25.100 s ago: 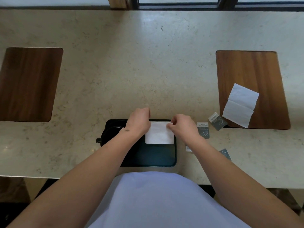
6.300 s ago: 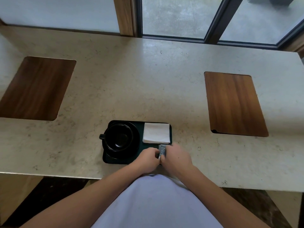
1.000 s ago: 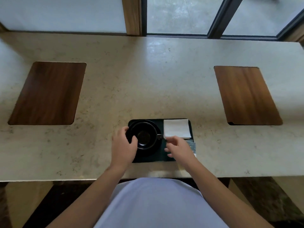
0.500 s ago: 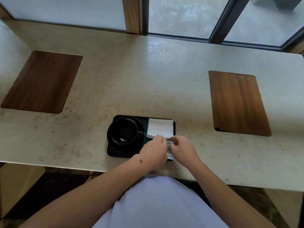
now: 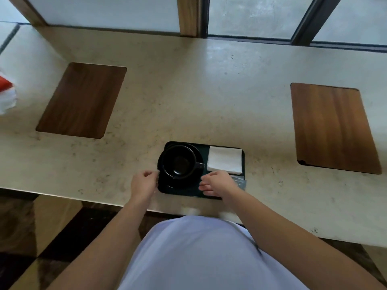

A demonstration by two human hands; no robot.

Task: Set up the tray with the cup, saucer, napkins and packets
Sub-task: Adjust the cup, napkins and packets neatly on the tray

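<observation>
A dark tray (image 5: 225, 196) lies near the counter's front edge. On its left half a black cup (image 5: 179, 162) stands on a black saucer (image 5: 200, 159), handle pointing right. A folded white napkin (image 5: 225, 160) lies on the tray's far right part. Grey packets (image 5: 240, 182) lie in front of the napkin at the tray's right rim, partly hidden by my right hand. My left hand (image 5: 144, 183) is at the tray's left rim with curled fingers; whether it grips the rim is unclear. My right hand (image 5: 217, 183) hovers over the tray's front right, fingers relaxed and holding nothing.
Two wooden inlays are set into the stone counter, one at the left (image 5: 81, 100) and one at the right (image 5: 333, 127). A red and white object (image 5: 6, 95) shows at the far left edge. Window frames (image 5: 189, 15) run along the back.
Both hands have left the packets. My left hand has moved to the tray's left rim, and my right hand has drawn back over the tray's front. The camera has shifted.
</observation>
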